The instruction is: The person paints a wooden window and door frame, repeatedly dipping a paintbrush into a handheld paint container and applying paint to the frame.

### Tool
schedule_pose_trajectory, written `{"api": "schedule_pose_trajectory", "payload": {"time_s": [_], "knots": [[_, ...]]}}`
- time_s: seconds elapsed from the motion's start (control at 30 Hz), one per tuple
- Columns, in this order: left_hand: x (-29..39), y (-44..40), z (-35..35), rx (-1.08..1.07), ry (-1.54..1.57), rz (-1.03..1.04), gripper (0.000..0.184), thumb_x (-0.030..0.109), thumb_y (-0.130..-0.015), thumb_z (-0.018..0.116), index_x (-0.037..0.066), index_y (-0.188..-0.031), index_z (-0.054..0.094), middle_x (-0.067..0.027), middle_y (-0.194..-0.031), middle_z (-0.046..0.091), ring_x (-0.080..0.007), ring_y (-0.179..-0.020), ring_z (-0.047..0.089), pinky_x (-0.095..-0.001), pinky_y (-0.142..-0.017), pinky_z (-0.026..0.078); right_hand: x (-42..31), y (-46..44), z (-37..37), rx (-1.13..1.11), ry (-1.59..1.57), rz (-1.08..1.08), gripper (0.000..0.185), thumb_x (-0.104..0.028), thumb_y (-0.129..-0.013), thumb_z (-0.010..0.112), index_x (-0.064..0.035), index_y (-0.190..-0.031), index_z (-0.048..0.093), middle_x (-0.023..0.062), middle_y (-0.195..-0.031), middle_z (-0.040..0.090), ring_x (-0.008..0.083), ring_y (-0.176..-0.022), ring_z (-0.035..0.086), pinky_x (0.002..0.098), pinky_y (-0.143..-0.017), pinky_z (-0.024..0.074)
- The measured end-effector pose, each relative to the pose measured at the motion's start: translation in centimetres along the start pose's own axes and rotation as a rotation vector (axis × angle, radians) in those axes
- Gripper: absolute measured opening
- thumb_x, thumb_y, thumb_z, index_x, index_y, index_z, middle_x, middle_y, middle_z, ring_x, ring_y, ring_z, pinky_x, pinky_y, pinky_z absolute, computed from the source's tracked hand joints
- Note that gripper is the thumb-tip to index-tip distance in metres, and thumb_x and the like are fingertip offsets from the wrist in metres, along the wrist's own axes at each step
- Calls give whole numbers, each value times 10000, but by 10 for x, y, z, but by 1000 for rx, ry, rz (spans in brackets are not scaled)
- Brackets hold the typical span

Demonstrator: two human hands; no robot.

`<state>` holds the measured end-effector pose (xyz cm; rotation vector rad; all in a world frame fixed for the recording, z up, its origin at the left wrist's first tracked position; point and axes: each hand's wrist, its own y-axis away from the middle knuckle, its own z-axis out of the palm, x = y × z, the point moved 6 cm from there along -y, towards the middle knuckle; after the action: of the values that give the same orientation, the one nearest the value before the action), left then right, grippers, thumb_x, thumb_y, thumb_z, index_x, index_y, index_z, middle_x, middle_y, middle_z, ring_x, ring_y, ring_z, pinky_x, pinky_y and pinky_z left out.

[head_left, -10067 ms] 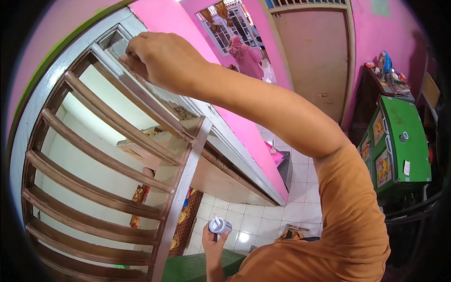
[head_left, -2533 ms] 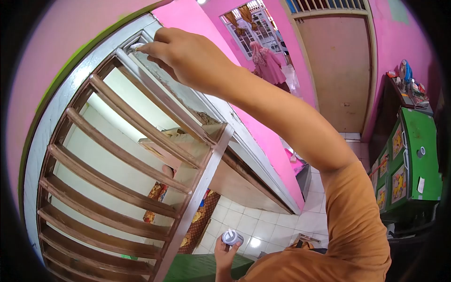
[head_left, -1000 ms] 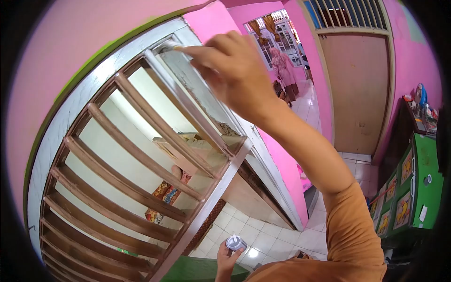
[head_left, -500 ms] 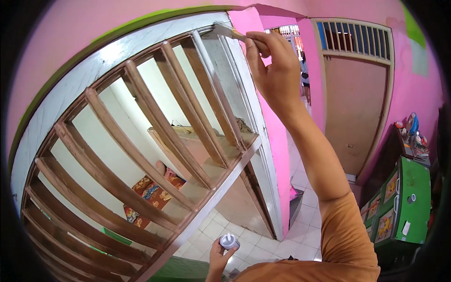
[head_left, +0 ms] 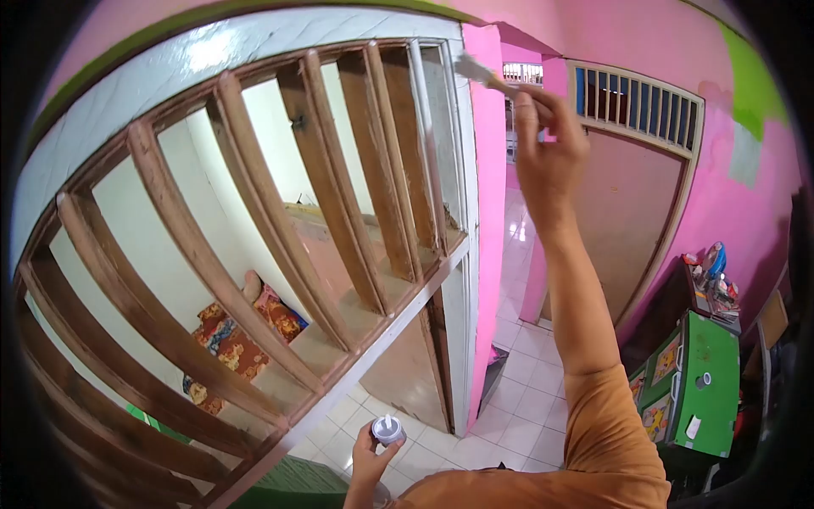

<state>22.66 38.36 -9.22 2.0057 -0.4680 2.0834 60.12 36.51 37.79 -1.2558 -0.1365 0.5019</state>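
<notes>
My right hand [head_left: 551,161] is raised and closed around the handle of a paintbrush [head_left: 492,79]. The brush has pale paint on its bristles, which point left at the upper right corner of a wooden window frame [head_left: 170,58]. Whether the bristles touch the frame's white edge I cannot tell. The frame's outer boards are painted whitish; most of its slats [head_left: 263,212] are brown, while one slat [head_left: 421,102] at the right end is pale. Low down, my left hand [head_left: 366,462] grips a small open paint can [head_left: 388,431] with whitish paint inside.
A pink wall strip [head_left: 489,212] borders the frame on the right. Farther right stand a closed door [head_left: 615,220], a green drawer cabinet [head_left: 699,382] and a dark cabinet with clutter [head_left: 716,270] on top. Patterned bedding [head_left: 246,339] lies beyond the slats. The floor is white tile [head_left: 517,390].
My right hand has moved the brush away from the frame's top inner corner, toward its right outer edge. The view has shifted slightly. My left hand still holds the can.
</notes>
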Motion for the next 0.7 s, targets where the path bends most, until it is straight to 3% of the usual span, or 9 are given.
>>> {"api": "schedule_pose_trajectory", "payload": {"time_s": [0.17, 0.23, 0.37, 0.43, 0.53, 0.7], "knots": [[18, -2, 4, -35, -38, 81, 674, 56, -833, 858, -67, -1388, 495, -101, -1204, 652, -166, -1076, 652, -304, -933, 530, -5, 27, -54, -61, -65, 220, 199, -127, -1028, 657, 5, -1167, 713, 35, -852, 702, 80, -727, 626, 237, -625, 478], [24, -4, 9, -39, -40, 76, 659, 60, -842, 850, -62, -1389, 504, -99, -1212, 645, -162, -1082, 643, -303, -940, 525, -5, 47, -78, -57, -266, 395, 251, -139, -1040, 645, 29, -1223, 687, 33, -827, 687, 83, -710, 611, 225, -611, 453], [41, -15, 21, -93, -40, 116, 647, 63, -846, 846, -53, -1388, 514, -105, -1227, 638, -176, -1121, 635, -321, -971, 517, -13, 99, -123, -112, -319, 552, 265, -147, -1033, 659, 39, -1222, 667, 48, -806, 684, 86, -695, 602, 226, -596, 439], [49, -20, 28, -102, -64, 164, 647, 64, -844, 848, -50, -1387, 517, -112, -1227, 638, -185, -1128, 636, -328, -985, 514, -14, 132, -141, -137, -281, 765, 227, -144, -1027, 663, 35, -1166, 658, 57, -782, 678, 102, -652, 604, 246, -582, 439], [53, -30, 36, -148, -72, 179, 668, 37, -839, 842, -53, -1406, 501, -128, -1271, 622, -197, -1179, 623, -337, -1027, 502, -29, 174, -154, -260, -310, 908, 187, -144, -1023, 655, 24, -1102, 637, 69, -730, 668, 148, -579, 614, 268, -565, 434], [58, -42, 52, -173, -97, 198, 693, 11, -830, 843, -55, -1422, 489, -127, -1322, 607, -206, -1239, 608, -346, -1072, 482, -54, 220, -155, -394, -237, 1059, 196, -159, -1027, 648, 27, -1087, 659, 49, -731, 661, 127, -599, 625, 257, -582, 442]]}}
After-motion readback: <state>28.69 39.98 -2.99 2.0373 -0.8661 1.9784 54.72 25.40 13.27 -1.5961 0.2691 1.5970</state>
